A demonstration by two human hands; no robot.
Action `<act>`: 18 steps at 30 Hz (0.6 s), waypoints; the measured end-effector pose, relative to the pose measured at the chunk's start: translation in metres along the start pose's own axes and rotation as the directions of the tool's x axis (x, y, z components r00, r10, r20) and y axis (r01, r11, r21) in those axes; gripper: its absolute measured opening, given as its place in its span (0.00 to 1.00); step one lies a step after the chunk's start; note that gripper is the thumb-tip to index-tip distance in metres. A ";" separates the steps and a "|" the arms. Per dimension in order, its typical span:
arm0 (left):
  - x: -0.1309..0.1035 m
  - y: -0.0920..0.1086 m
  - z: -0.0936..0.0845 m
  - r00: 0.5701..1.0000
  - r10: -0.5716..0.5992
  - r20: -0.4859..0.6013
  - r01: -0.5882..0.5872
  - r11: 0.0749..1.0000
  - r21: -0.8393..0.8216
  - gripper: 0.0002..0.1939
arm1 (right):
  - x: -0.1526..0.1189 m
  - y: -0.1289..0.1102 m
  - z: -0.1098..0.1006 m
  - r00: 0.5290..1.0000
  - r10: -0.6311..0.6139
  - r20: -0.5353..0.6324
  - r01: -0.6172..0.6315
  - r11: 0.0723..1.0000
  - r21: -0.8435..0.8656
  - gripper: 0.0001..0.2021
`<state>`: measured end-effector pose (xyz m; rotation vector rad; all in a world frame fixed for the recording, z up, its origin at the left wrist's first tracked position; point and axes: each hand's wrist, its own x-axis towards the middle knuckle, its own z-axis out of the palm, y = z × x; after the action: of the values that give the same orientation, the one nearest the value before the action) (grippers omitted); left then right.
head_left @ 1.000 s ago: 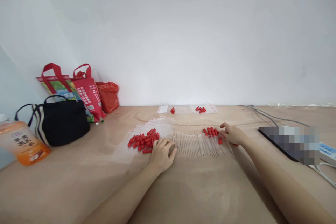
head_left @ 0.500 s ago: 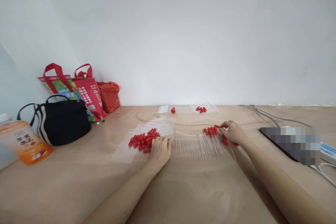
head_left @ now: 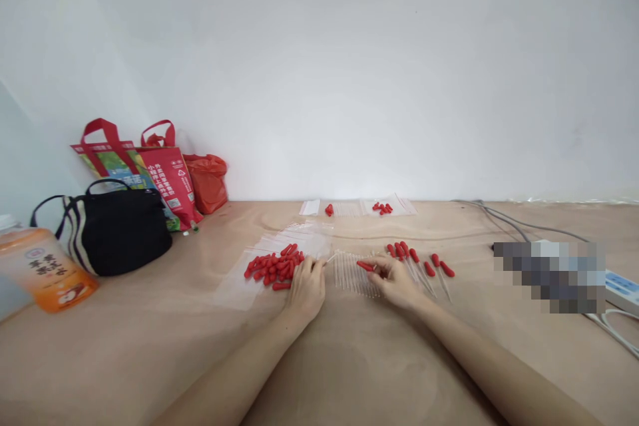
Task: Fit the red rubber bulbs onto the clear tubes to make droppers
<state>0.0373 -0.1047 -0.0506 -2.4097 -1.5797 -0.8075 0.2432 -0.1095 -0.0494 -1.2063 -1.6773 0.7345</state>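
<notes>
Frame centre, on the tabletop (head_left: 349, 359): left hand (head_left: 305, 287) pinches a thin, light, likely fragile clear tube (head_left: 330, 258) by its end beside the red caps (head_left: 273, 268), right hand (head_left: 397, 281) pinches one soft cap (head_left: 365, 266).

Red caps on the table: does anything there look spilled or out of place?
Nothing looks spilled. The loose red caps sit heaped on a clear bag beside the left hand; the right hand rests on the row of clear tubes.

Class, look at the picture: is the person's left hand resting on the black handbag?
No, the left hand lies beside the pile of red caps, well apart from the black handbag.
</notes>
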 end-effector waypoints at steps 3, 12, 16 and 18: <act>-0.001 0.000 0.000 0.999 0.048 -0.024 -0.049 0.996 -0.069 0.11 | -0.005 0.000 0.006 0.999 -0.043 -0.030 0.041 0.995 -0.088 0.12; 0.000 0.006 -0.006 0.980 0.197 -0.012 -0.197 0.970 -0.145 0.10 | -0.006 -0.002 0.007 0.979 -0.195 -0.055 0.185 0.971 -0.151 0.07; 0.000 0.008 -0.008 0.977 0.213 -0.013 -0.212 0.964 -0.160 0.10 | -0.007 -0.003 0.008 0.975 -0.223 -0.018 0.216 0.959 -0.182 0.07; -0.001 0.009 -0.008 0.975 0.221 -0.004 -0.219 0.962 -0.162 0.10 | -0.007 -0.003 0.009 0.971 -0.239 -0.005 0.234 0.956 -0.176 0.07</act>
<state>0.0425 -0.1126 -0.0423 -2.6491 -1.2634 -0.9076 0.2342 -0.1166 -0.0531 -1.1018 -1.8551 0.4297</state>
